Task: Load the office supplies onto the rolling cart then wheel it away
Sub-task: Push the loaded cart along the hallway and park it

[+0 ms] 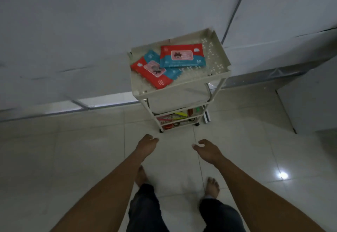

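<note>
Cream cart (221,54) — red-and-teal packs (182,56)

both hands (147,145) (207,150) loosely curled, holding nothing.

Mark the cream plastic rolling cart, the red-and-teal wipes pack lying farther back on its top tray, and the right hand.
cream plastic rolling cart (213,56): head view, bare perforated tray floor.
farther red-and-teal wipes pack (182,55): head view, pink label.
right hand (207,149): head view, back of hand.

Your cart (182,87) stands on the floor ahead of you, close to the wall behind it. On its top tray lie 2 packs. The rear pack (182,56) overlaps the front-left pack (151,73). Small supplies (175,118) sit on the lower shelves. Your left hand (146,145) and right hand (206,149) hang in front of the cart, apart from it.
</note>
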